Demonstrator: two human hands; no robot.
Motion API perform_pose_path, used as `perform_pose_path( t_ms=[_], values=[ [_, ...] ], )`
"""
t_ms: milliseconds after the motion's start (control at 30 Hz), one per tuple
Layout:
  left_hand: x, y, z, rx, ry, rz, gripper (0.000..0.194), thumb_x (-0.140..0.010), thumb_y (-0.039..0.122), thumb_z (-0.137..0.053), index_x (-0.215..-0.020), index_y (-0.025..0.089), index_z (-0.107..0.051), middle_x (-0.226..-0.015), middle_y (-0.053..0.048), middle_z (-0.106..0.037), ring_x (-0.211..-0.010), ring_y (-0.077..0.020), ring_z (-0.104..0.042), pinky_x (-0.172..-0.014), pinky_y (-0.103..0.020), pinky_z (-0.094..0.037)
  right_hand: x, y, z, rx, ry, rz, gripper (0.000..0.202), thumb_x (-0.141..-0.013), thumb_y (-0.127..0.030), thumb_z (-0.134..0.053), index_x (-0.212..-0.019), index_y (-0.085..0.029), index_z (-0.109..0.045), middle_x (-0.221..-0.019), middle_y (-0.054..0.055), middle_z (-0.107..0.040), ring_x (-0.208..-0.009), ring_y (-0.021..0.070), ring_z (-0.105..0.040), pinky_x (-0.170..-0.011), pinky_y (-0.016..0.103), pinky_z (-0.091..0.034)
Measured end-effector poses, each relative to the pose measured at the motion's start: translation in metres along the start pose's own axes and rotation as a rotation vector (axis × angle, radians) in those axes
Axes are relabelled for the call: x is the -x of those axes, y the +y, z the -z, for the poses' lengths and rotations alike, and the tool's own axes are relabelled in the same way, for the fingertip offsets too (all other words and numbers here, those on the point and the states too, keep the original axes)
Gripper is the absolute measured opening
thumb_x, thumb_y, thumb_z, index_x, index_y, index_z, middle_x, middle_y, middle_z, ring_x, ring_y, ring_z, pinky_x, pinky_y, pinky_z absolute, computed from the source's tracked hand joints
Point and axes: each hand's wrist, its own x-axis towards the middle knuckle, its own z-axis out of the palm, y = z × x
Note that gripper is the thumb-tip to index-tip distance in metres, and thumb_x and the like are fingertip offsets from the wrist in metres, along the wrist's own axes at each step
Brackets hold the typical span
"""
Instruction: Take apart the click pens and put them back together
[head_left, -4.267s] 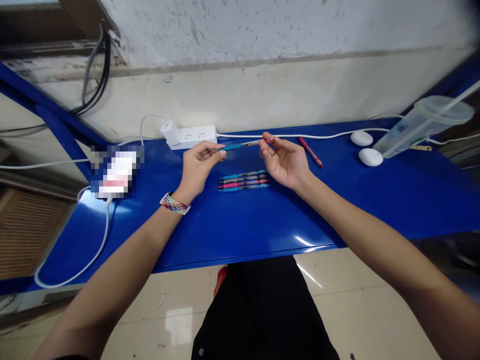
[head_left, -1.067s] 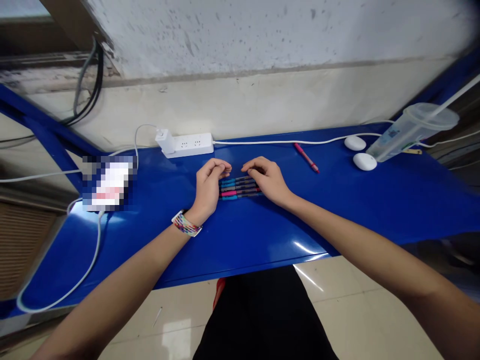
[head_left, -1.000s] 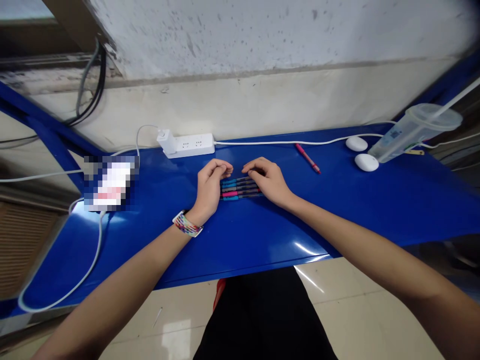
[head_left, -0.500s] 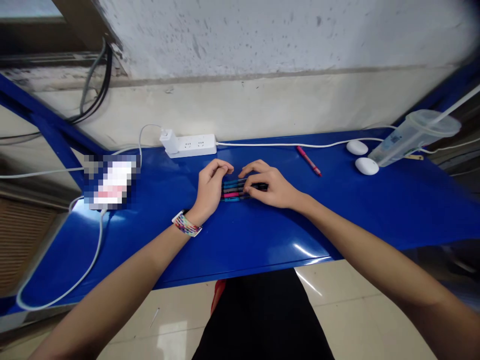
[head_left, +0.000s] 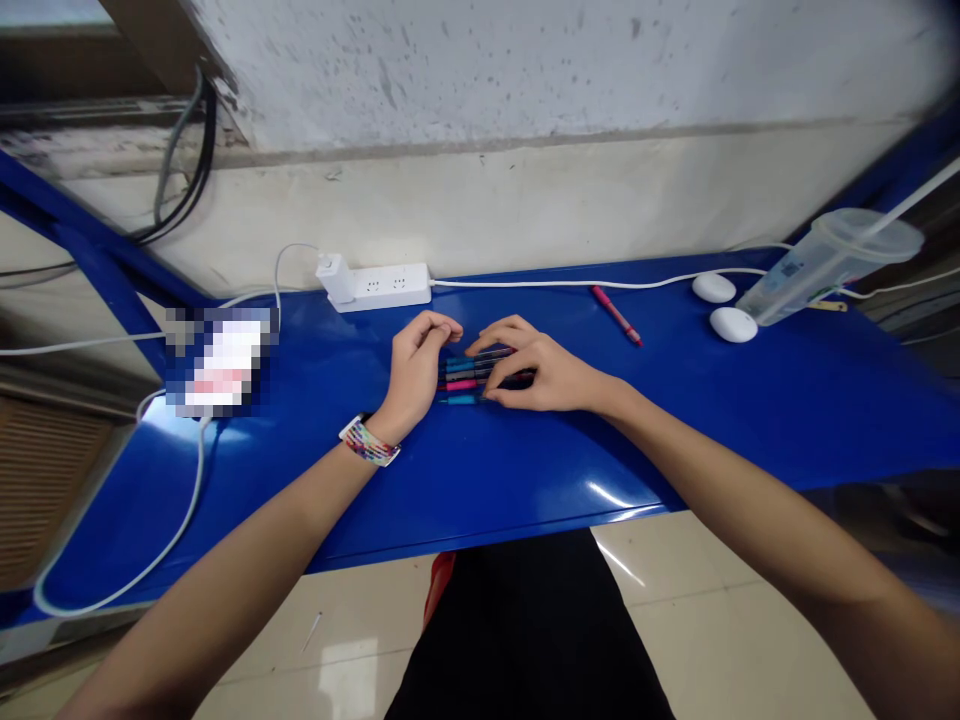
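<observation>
Well, in the head view, I see the slim, smooth row of pens [head_left: 460,375] lying side by side on the glossy blue surface [head_left: 465,480] between my two hands. My left hand [head_left: 412,372] sits at their left ends, thumb and fingers pressed together, a woven multicoloured band [head_left: 369,441] round the wrist. My right hand [head_left: 551,372] arches across the barrels, thumb and index spread apart; I can't tell whether it grips any. Farther right lies a red pen [head_left: 617,316], and beyond it a cloudy plastic cylinder [head_left: 814,272] leans.
</observation>
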Motion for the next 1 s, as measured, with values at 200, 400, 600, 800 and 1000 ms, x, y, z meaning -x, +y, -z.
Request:
perform_pose_path(
  t_ms=[200,400,600,800,1000],
  values=[
    [0.001,0.003,0.0,-0.04,-0.017,-0.007,0.02,-0.1,0.019,-0.064,-0.086,0.024,-0.077,-0.091,-0.003,-0.077,-0.093,-0.0207,-0.072,-0.095,-0.037,-0.059,0.002,0.0,0.006,0.065,-0.083,-0.022,0.016,-0.084,-0.038,-0.1,-0.087,-0.03,-0.087,-0.151,0.008,-0.072,-0.151,0.0397,-0.052,-0.129,0.068,-0.043],
    [0.001,0.008,0.0,-0.059,-0.046,-0.039,0.02,-0.1,0.019,-0.064,-0.086,0.023,-0.077,-0.091,-0.004,-0.077,-0.093,-0.0208,-0.073,-0.095,-0.037,-0.058,0.004,0.0,0.005,0.095,-0.141,-0.046,0.018,-0.081,-0.029,-0.1,-0.078,-0.027,-0.082,-0.157,0.008,-0.068,-0.159,0.0431,-0.045,-0.132,0.071,-0.035],
    [0.004,0.02,0.002,-0.153,-0.187,-0.15,0.023,-0.108,0.032,-0.063,-0.094,0.024,-0.08,-0.095,-0.005,-0.08,-0.095,-0.0213,-0.074,-0.092,-0.036,-0.057,-0.002,-0.001,0.01,-0.046,0.086,-0.108,0.011,-0.09,-0.031,-0.088,-0.082,-0.026,-0.082,-0.133,0.007,-0.081,-0.137,0.0342,-0.065,-0.122,0.056,-0.049],
    [0.002,0.018,0.005,-0.226,-0.195,-0.162,0.014,-0.102,0.035,-0.077,-0.096,0.025,-0.084,-0.092,-0.004,-0.083,-0.083,-0.0206,-0.074,-0.084,-0.036,-0.057,-0.004,0.006,0.011,-0.155,0.338,-0.332,0.028,-0.097,-0.05,-0.085,-0.093,-0.023,-0.08,-0.094,0.005,-0.082,-0.088,0.0241,-0.073,-0.086,0.04,-0.058],
    [-0.007,0.011,0.012,-0.219,-0.123,-0.186,0.009,-0.098,0.033,-0.081,-0.101,0.026,-0.086,-0.105,-0.005,-0.087,-0.099,-0.0239,-0.077,-0.097,-0.039,-0.06,-0.006,0.013,0.012,-0.466,0.447,-0.431,0.026,-0.091,-0.046,-0.089,-0.098,-0.023,-0.08,-0.085,0.002,-0.077,-0.07,0.017,-0.067,-0.069,0.034,-0.059]
  ],
)
